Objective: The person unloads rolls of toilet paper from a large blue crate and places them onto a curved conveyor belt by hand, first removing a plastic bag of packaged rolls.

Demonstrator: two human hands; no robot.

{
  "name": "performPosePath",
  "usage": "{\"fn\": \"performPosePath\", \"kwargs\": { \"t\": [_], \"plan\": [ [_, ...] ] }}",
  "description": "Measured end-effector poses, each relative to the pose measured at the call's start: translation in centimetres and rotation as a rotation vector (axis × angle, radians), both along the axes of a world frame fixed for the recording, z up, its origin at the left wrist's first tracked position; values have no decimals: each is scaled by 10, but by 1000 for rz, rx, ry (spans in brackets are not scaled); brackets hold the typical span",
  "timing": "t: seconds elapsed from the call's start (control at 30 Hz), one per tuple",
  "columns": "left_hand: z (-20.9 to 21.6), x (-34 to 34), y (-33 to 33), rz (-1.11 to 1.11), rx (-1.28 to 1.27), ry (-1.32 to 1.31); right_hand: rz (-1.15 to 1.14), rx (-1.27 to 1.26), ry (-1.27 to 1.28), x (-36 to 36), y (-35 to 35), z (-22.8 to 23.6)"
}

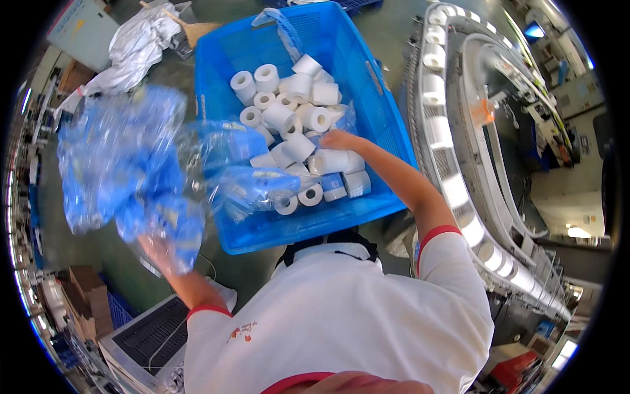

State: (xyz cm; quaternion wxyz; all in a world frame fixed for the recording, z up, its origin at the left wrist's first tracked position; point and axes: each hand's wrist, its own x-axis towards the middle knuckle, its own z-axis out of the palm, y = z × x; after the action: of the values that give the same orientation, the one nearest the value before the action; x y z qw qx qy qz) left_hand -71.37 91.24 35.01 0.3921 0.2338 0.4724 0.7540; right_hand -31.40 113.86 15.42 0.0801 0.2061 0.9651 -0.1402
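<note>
A large bunch of crumpled blue and clear plastic packaging film [125, 164] hangs at the left, blurred by motion. My left hand [157, 248] is closed on its lower end, with the fingers partly covered by the film. Strands of the film reach over the left rim of a big blue plastic crate [230, 233]. Inside the crate lies a heap of white toilet paper rolls [279, 117], some upright, some on their sides. My right hand [339, 140] is down among the rolls, fingers curled beside clear plastic; what it grips is hidden.
A curved conveyor [453, 190] carrying white rolls runs along the right. White sheeting [141, 43] lies beyond the crate at the far left, near a grey cabinet [82, 33]. A grey machine or cart [151, 338] and cardboard boxes [88, 295] stand at the near left.
</note>
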Motion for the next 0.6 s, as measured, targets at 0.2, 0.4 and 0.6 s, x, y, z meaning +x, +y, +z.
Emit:
{"fn": "performPosePath", "kwargs": {
  "t": [0.2, 0.4, 0.6],
  "plan": [
    [-39, -12, -95, 225, -227, -22, -951, 26, -85, 19, 25, -51],
    [-51, 2, -128, 336, -332, -51, -792, 266, -443, 10, 16, -132],
    [-33, 3, -62, 207, -256, 68, -1135, -195, 98, -2, 29, -120]
  ]
}}
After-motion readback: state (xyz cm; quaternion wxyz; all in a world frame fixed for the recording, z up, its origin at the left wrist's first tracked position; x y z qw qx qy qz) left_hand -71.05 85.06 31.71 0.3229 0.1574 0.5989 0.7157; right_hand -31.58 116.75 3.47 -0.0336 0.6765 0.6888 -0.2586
